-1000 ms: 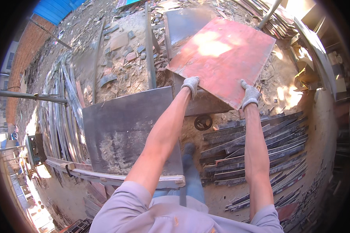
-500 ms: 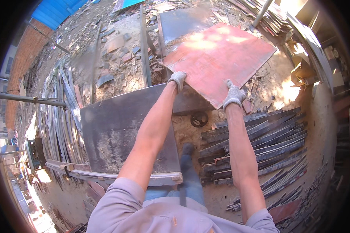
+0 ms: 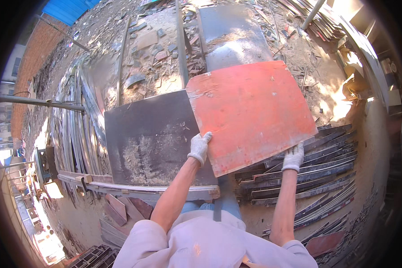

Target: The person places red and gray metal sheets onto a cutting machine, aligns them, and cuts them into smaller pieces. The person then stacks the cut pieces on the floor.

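Observation:
A worn red plywood board [image 3: 252,109] is held out in front of me, tilted, with its face toward me. My left hand [image 3: 200,148], in a pale knit glove, is closed on its left edge near the bottom corner. With fingers tucked behind the lower edge at the right, my gloved right hand [image 3: 294,157] grips the same board. A dark, dusty panel [image 3: 152,134] lies just left of it, and the red board overlaps its right side.
Several dark strips [image 3: 308,174] are stacked at the right. A bundle of long wooden strips [image 3: 71,120] lies left. Beyond the red board are a grey sheet [image 3: 230,33], wooden beams [image 3: 182,44] and scattered scraps. A metal pole [image 3: 40,102] juts in from the left.
The red board has come closer to me and turned, its lower edge now nearer level. Both hands have moved down toward my body, still gripping it.

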A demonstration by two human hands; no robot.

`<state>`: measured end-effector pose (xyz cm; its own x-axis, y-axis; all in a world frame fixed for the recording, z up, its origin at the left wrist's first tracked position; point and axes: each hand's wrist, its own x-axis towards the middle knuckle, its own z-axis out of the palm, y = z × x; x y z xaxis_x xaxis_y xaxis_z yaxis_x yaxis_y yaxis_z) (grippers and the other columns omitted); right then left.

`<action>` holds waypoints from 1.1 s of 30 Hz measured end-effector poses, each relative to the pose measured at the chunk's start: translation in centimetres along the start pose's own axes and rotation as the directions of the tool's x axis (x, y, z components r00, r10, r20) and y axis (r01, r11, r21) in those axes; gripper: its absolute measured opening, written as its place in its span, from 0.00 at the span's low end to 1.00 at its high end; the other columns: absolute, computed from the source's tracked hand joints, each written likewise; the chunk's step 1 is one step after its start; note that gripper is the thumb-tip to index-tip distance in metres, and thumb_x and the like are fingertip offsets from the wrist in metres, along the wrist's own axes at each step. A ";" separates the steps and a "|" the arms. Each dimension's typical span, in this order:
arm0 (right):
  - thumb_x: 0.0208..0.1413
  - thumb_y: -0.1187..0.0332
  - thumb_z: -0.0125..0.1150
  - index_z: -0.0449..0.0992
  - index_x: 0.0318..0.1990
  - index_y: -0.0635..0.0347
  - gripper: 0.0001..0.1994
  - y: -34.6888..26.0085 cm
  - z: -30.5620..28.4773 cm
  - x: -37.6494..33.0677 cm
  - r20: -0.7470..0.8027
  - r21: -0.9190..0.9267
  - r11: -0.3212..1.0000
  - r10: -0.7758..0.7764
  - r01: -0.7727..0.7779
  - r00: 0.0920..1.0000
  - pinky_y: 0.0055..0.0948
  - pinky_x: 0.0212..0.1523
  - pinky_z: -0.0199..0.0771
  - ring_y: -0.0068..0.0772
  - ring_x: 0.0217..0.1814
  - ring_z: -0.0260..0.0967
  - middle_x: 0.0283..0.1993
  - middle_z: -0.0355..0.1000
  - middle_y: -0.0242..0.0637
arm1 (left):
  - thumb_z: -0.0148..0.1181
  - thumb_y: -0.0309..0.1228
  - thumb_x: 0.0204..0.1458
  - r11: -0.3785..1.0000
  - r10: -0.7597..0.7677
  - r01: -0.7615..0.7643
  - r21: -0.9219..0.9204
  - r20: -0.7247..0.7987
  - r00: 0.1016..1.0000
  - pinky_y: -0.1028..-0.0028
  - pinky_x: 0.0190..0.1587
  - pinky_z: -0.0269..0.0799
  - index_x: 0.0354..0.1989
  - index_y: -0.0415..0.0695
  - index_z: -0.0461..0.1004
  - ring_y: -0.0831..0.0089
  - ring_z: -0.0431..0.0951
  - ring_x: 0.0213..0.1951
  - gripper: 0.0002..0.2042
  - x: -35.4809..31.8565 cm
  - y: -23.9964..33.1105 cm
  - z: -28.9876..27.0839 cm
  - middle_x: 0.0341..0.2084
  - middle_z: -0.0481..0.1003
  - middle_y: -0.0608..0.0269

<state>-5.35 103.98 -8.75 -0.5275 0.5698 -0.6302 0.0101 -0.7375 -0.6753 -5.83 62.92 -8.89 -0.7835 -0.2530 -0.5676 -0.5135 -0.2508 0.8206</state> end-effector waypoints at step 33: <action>0.49 0.56 0.71 0.87 0.33 0.59 0.15 52.4 7.2 -45.2 0.393 -0.770 -0.376 0.358 0.516 0.847 0.43 0.52 0.80 0.49 0.44 0.83 0.36 0.83 0.50 | 0.56 0.49 0.63 0.336 0.114 0.481 0.810 -0.542 0.833 0.51 0.65 0.71 0.65 0.50 0.74 0.48 0.76 0.64 0.25 9.7 3.7 -90.3 0.62 0.77 0.48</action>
<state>12.89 36.99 -12.88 -0.7772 0.0762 -0.6246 0.3780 0.8501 -0.3667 16.24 -24.87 -17.36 -0.5212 -0.7457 -0.4151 -0.8329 0.5505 0.0567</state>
